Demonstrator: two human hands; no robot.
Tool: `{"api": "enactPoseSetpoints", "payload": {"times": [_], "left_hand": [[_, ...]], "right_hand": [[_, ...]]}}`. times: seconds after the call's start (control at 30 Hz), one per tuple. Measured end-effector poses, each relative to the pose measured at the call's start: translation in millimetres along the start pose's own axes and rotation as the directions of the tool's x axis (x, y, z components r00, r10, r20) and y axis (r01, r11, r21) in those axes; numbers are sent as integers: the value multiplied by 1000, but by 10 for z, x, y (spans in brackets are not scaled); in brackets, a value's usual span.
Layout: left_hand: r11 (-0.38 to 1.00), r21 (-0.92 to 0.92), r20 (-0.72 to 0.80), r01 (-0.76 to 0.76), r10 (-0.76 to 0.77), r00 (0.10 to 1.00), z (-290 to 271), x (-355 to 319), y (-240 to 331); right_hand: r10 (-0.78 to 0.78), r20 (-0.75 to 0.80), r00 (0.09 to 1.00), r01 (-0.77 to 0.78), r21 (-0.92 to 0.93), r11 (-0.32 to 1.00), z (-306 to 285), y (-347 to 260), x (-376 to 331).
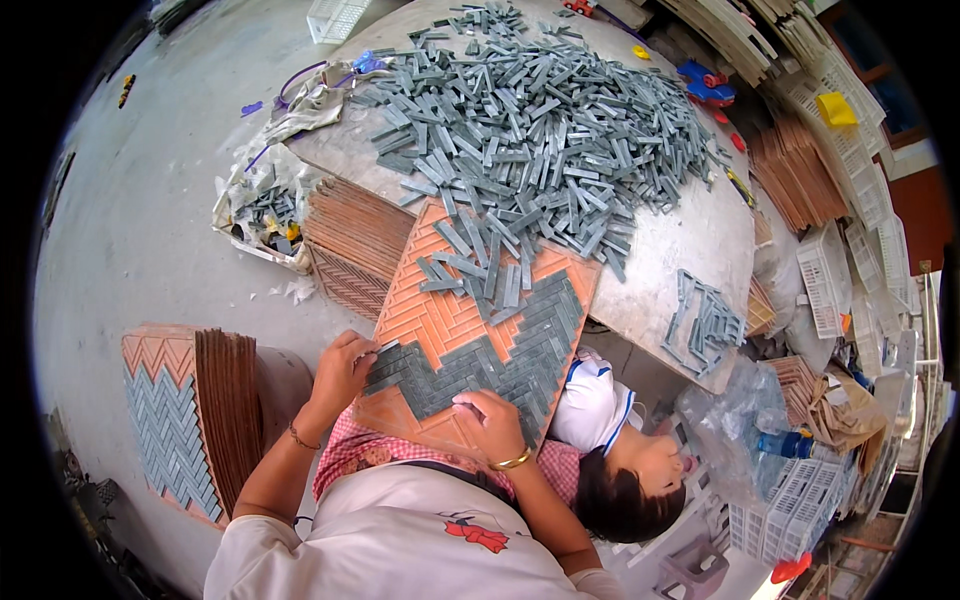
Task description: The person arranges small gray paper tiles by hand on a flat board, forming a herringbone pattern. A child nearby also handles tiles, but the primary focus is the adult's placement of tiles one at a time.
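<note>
Tray (412,292) under both hands

The left hand's (343,368) fingers pinch a small strip (388,347); the right hand's (490,422) are curled, grip impossible to tell. Beyond the fingers, loose strips (540,125) lie heaped, probably for easy reach; the tray seems propped for steadiness.

From our head we look steeply down through a wide fisheye, close above our bare left hand (346,367), bare right hand (490,426) and orange herringbone-grooved tray (405,308).
</note>
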State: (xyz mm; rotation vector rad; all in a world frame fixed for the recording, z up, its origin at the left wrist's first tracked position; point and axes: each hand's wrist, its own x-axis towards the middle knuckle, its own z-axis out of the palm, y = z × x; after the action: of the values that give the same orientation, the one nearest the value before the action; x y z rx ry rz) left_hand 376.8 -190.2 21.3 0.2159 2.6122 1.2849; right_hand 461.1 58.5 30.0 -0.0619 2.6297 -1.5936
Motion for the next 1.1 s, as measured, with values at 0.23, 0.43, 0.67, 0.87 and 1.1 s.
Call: {"api": "enactPoseSetpoints", "payload": {"times": [0.23, 0.43, 0.67, 0.87, 1.1], "left_hand": [[988, 48, -141, -145, 150, 979, 142, 79, -25], [964, 127, -236, -233, 258, 937, 279, 124, -75], [897, 243, -196, -370, 419, 887, 343, 180, -78], [894, 224, -100, -387, 416, 904, 393, 244, -83], [797, 303, -195, -523, 588, 785, 161, 840, 284]], "right_hand": [[-77, -58, 995, 78, 8, 997, 21, -13, 35], [-87, -30, 996, 86, -34, 996, -30, -94, 267], [-353, -222, 909, 264, -350, 899, 46, -43, 1207], [-428, -63, 902, 316, -578, 752, 138, 193, 1579], [-25, -9, 1000, 22, -254, 967, 223, 66, 953]]}}
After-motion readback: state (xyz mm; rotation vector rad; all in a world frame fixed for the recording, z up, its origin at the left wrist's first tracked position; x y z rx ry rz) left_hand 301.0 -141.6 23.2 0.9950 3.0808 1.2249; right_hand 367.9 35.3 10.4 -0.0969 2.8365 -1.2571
